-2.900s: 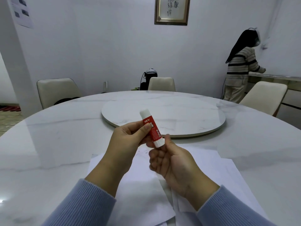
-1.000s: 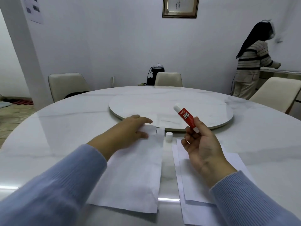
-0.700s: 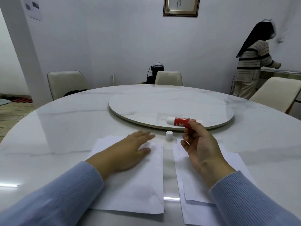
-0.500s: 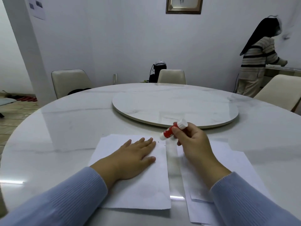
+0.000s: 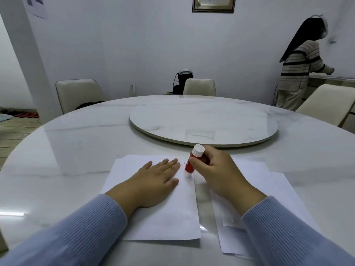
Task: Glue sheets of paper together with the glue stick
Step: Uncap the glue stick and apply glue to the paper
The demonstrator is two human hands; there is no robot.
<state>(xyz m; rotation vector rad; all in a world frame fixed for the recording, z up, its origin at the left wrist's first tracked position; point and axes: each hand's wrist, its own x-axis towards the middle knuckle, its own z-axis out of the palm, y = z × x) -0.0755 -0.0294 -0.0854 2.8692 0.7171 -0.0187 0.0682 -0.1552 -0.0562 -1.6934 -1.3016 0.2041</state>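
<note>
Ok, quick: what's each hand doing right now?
Left hand: open, flat on the left sheet.
Right hand: closed around the glue stick, tip down on that sheet's right edge.

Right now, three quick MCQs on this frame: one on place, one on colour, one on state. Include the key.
1. Where does the lower tip of the glue stick meet the sheet under the left hand?
A. near its right edge
B. at its left edge
C. at its near corner

2. What colour is the glue stick's body?
A. blue
B. red
C. green

3. What is the left hand doing?
A. lifting the sheet
B. holding a cap
C. lying flat on the sheet

Key: 1 A, the tip sits beside the right edge, up by the fingertips. 2 B, red label between white ends. 3 C, palm down, fingers spread, while the right hand grips the stick.
</note>
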